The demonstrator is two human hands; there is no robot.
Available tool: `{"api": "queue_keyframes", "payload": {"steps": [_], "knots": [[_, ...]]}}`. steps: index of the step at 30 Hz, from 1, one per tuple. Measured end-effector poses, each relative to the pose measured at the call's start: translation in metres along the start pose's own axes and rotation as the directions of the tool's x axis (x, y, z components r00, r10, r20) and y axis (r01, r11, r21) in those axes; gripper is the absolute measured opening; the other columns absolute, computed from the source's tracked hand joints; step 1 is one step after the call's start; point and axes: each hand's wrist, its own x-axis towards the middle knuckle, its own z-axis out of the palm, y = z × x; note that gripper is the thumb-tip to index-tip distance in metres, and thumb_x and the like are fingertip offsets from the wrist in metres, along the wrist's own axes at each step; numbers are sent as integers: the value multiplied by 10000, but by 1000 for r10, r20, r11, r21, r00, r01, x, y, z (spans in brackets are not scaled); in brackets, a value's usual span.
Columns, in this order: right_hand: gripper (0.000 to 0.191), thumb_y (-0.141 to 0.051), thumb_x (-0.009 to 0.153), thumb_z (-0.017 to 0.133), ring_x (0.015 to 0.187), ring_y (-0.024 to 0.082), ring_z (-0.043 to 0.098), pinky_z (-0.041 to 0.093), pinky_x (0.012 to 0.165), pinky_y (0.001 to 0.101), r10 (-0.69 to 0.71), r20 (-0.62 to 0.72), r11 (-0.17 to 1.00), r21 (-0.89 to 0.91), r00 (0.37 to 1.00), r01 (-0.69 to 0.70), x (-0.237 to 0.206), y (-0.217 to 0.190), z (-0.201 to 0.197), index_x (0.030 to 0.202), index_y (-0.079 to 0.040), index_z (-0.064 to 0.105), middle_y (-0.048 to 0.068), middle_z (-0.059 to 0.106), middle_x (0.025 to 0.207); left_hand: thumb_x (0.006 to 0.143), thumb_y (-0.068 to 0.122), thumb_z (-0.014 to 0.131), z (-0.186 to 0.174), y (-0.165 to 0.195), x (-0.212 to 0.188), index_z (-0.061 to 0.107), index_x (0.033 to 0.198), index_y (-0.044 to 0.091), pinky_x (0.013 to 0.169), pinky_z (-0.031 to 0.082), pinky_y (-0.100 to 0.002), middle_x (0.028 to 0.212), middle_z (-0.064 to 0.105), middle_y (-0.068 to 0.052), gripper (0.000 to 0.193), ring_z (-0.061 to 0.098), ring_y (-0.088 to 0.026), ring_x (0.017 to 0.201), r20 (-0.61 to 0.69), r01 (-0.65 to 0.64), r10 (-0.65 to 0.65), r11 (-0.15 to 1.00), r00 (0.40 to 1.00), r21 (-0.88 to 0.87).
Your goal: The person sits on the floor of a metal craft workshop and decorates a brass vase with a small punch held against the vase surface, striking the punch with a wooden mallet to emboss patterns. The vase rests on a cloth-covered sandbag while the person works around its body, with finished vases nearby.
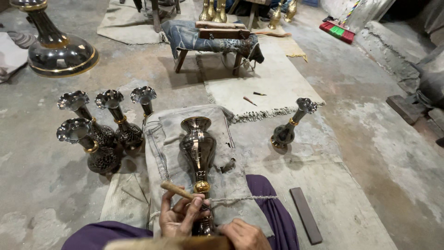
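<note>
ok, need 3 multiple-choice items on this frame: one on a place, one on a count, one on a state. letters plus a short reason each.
1. Where does the lone small vase stand?
A. on the wooden stool
B. on the floor to the right of the grey cloth
C. inside the cluster of vases

2. How many ruffle-rimmed vases are grouped to the left of the grey cloth?
A. two
B. four
C. six

3. How is the large vase positioned?
A. lying on the cloth over the person's lap
B. standing upright on the floor
C. hanging from a cord

Answers:
1 B: it stands alone on bare concrete right of the cloth.
2 B: four ruffled rims show in the vase cluster.
3 A: it lies lengthwise on the cloth, with the left hand, holding a wooden-handled tool, and the right hand at its base.
</note>
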Motion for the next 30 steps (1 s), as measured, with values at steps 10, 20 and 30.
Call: {"api": "queue_keyframes", "payload": {"steps": [10,20,30], "knots": [[274,-101,804,733,939,249,753,630,776,352,-67,60,989,136,996,59,26,-15,-32,1075,-65,735,87,747,958,837,-37,731,2,36,0,496,1280,1,621,648,-358,904,794,-257,503,770,-306,750,13,-112,111,980,994,163],[282,-48,780,843,765,204,718,642,667,388,559,74,408,843,826,-352,44,12,-80,917,-41,597,87,725,869,892,119,701,32,130,86,476,1361,32,824,696,-417,940,787,-193,528,814,-253,863,231,-242,143,838,962,489],[334,-163,847,808,702,164,712,646,636,335,613,223,399,741,758,-541,46,62,-59,1070,-32,596,89,697,809,882,99,758,66,132,139,565,1395,81,820,699,-370,997,798,-176,548,807,-233,908,514,-482,221,750,829,453]]}}
